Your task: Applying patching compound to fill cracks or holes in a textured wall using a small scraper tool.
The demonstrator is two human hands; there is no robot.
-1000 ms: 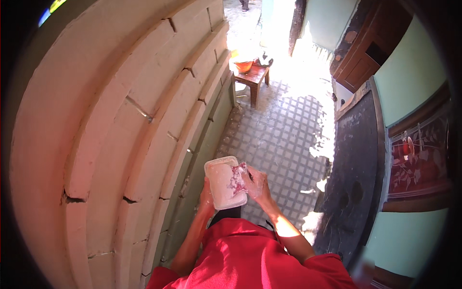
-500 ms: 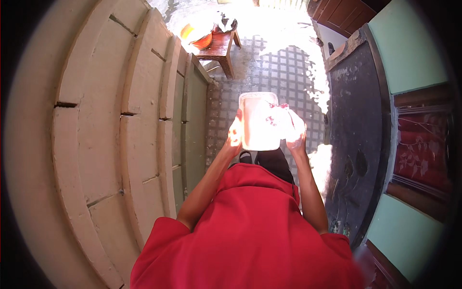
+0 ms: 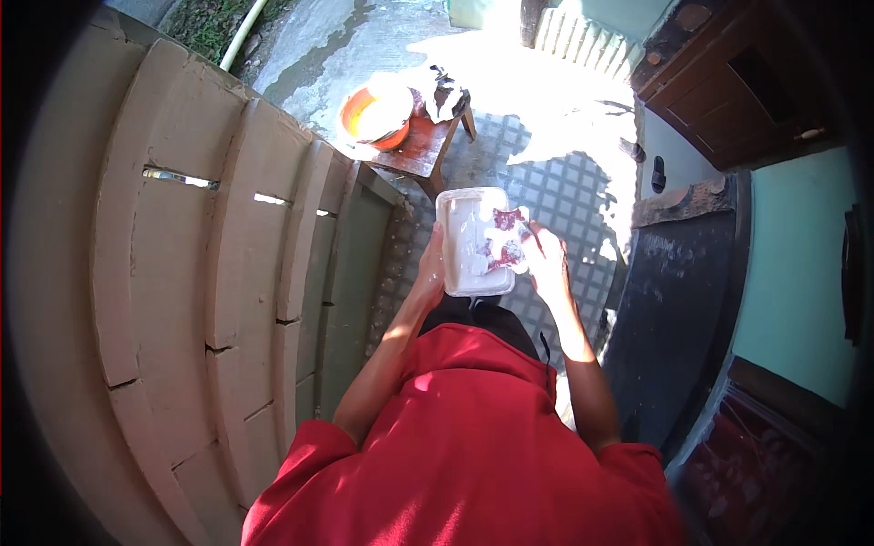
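Note:
My left hand grips the left side of a white rectangular plastic container, held out in front of my red shirt. Its inside faces up toward me and looks wet and whitish. At the container's right side, my right hand has its fingers closed on a red, foam-covered scrubbing pad or cloth; its exact kind is unclear. The pad overlaps the container's right half, and white suds cling to it and to my right fingers.
Ahead, a wooden bench carries an orange basin and a black-and-white bundle. A slatted wall runs along my left. To the right stand a dark panel and black sandals. The floor is tiled.
My view has tilted up and turned, showing more of the bench and yard. The container has shifted slightly left in the picture, and glare on it has faded. Both hands keep their holds.

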